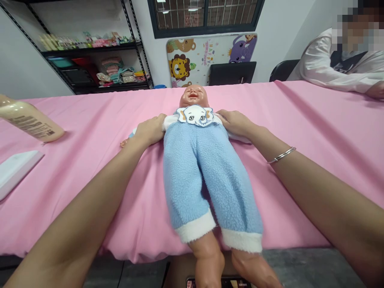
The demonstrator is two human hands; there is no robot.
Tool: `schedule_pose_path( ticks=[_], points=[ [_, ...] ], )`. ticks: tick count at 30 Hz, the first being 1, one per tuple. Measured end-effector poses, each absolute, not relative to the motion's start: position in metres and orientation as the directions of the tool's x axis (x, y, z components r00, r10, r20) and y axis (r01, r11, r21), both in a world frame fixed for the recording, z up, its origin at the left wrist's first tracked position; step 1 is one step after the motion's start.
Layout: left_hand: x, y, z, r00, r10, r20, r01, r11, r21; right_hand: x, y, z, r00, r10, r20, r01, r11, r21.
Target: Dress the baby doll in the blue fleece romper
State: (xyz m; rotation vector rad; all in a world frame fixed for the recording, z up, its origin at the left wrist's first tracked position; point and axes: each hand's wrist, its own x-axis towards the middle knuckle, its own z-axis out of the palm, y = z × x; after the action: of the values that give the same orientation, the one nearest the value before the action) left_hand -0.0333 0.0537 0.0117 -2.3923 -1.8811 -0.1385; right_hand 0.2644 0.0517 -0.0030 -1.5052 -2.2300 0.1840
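In the head view, one doll (198, 160) lies on its back in the middle of the pink surface (315, 132), with its head toward the far edge and its two bare feet hanging over the near edge. The left hand (150, 130) and the right hand (235, 122) hold it at its two sides, just below the shoulders. The fingers of each hand are curled closed around an arm of the doll, and the doll's own small hand shows just beside the left one. I judge the doll to be light, with a stiff body of hard, smooth plastic. The blue fleece suit (207, 176) looks soft and may slide over the limbs, so the trunk under the arms seems a surer place to take hold than the loose cloth or the legs. It does not look fragile. Counted, there are one doll, one elephant bib (195, 116), one bracelet (282, 155) on the right wrist, one bottle (30, 122) lying near the left edge, one flat white thing (16, 170) nearer to the person, and one co-worker's arm (327, 68) at the far right corner.
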Motion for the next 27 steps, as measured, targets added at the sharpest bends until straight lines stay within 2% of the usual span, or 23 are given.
schedule_pose_path(
  ticks=[3,6,8,11,14,16,19,21,23,25,27],
  points=[
    [-0.037,0.052,0.014,0.216,0.975,0.046,0.976,-0.215,-0.015,0.275,0.04,-0.011,-0.404,0.865,0.297,0.894,0.442,-0.074],
    [-0.04,0.048,0.014,0.246,0.968,0.04,0.969,-0.245,-0.039,0.286,0.028,-0.02,-0.485,0.815,0.316,0.874,0.458,0.159],
    [-0.041,0.045,0.011,0.257,0.962,0.088,0.965,-0.251,-0.079,0.295,0.024,-0.025,-0.472,0.817,0.331,0.881,0.417,0.225],
    [-0.043,0.042,0.003,0.275,0.942,0.194,0.958,-0.252,-0.136,0.309,0.025,-0.03,-0.373,0.849,0.375,0.926,0.311,0.215],
    [-0.044,0.04,-0.006,0.328,0.888,0.323,0.944,-0.296,-0.145,0.315,0.025,-0.031,-0.287,0.823,0.491,0.957,0.267,0.114],
    [-0.042,0.038,-0.01,0.374,0.817,0.438,0.924,-0.368,-0.102,0.309,0.022,-0.031,-0.255,0.762,0.595,0.95,0.312,0.007],
    [-0.034,0.033,-0.009,0.396,0.733,0.553,0.878,-0.478,0.006,0.289,0.013,-0.03,-0.163,0.748,0.644,0.854,0.433,-0.287],
    [-0.026,0.028,-0.004,0.385,0.742,0.549,0.857,-0.508,0.085,0.274,0.006,-0.029,-0.119,0.832,0.542,0.689,0.462,-0.558],
    [-0.021,0.023,0.004,0.358,0.792,0.495,0.854,-0.492,0.169,0.263,0.0,-0.026,-0.124,0.918,0.376,0.488,0.386,-0.783],
    [-0.019,0.018,0.013,0.309,0.859,0.409,0.866,-0.432,0.253,0.258,-0.004,-0.023,-0.136,0.965,0.222,0.327,0.255,-0.91],
    [-0.02,0.015,0.021,0.269,0.926,0.266,0.882,-0.348,0.318,0.259,-0.006,-0.02,-0.132,0.984,0.116,0.247,0.146,-0.958]
  ],
)
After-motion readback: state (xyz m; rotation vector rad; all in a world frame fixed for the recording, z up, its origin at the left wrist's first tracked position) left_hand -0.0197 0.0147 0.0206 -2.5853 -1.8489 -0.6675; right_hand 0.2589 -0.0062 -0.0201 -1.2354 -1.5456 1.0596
